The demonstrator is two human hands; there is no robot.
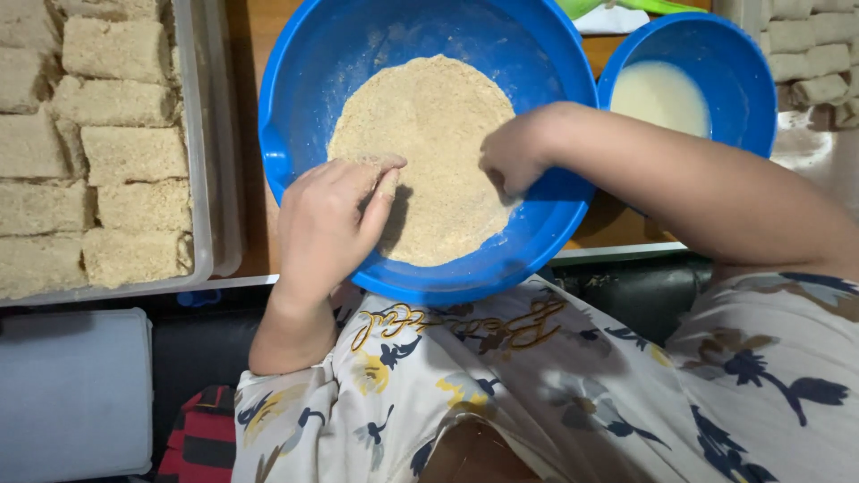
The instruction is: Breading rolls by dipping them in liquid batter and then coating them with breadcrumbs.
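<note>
A large blue bowl holds a mound of tan breadcrumbs. My left hand rests in the crumbs at the bowl's near left side, fingers curled and dusted with crumbs. My right hand presses into the crumbs on the near right side, fingers bent downward. Whether either hand holds a piece under the crumbs is hidden.
A clear plastic tray at the left is packed with several crumb-coated rectangular rolls. A smaller blue bowl with pale liquid batter stands at the right. More uncoated rolls lie at the far right. A grey box sits below.
</note>
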